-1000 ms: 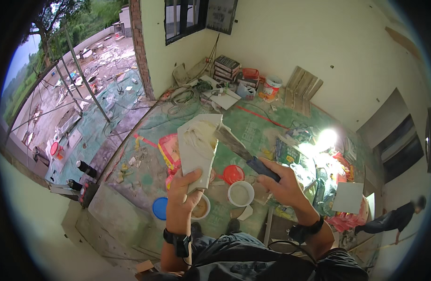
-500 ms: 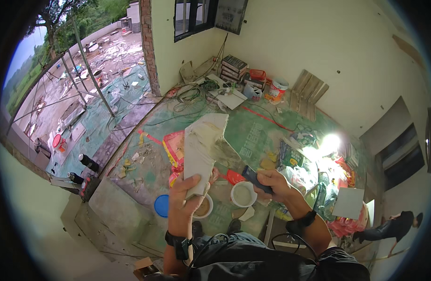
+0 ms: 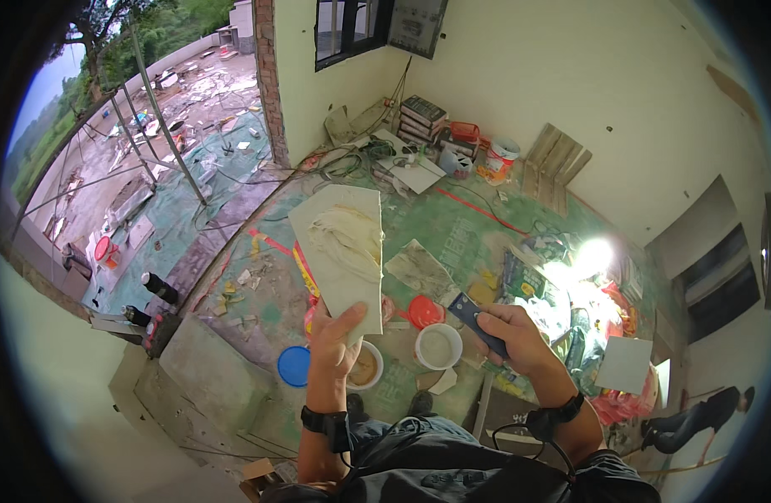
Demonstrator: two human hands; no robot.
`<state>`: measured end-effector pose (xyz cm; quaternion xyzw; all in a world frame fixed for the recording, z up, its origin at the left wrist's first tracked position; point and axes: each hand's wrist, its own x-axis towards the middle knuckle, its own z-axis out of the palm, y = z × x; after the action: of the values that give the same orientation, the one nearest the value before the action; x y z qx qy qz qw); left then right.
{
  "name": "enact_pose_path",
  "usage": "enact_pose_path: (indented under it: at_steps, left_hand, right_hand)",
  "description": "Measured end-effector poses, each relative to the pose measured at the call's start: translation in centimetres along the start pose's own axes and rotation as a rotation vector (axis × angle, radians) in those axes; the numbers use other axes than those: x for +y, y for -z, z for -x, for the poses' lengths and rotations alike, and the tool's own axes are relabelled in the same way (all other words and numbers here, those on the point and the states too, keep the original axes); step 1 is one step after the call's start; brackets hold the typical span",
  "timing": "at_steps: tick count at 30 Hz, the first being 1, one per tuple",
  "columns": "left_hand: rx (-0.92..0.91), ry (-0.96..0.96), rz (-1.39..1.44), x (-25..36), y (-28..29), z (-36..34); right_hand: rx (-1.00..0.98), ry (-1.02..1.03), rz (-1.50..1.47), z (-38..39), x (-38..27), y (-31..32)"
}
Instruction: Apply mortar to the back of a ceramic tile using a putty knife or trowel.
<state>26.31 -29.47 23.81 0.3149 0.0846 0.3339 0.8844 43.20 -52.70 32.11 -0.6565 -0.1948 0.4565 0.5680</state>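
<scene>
My left hand grips the narrow lower end of a pale flat board, thumb across its face. Thick off-white putty is spread over the upper part of the board. In my right hand is a putty knife with a dark blue handle; its wide, smeared metal blade points up and left, just right of the board and apart from it. Below my hands stand two small white buckets, one with pale grey contents and one with brownish contents, partly covered by my left wrist.
A round blue lid lies left of the buckets. Bags and a glaring lamp crowd the right side. Cables, stacked packs and a paint bucket are by the far wall. Another person is at the lower right.
The board has turned so its putty-covered face shows more fully. The putty knife's blade has come away from the board, and my right hand has moved slightly right.
</scene>
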Motion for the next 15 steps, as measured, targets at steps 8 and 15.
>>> enact_pose_path:
  at_steps: [8, 15]
  left_hand:
    - [0.061, 0.109, 0.091, -0.4, 2.8, 0.0]
    - [-0.05, 0.161, 0.17, -0.1, 2.7, 0.6]
  right_hand:
    - [0.014, 0.116, 0.089, -2.1, 1.8, 0.7]
    - [0.265, 0.393, 0.56, -2.8, 1.5, 0.9]
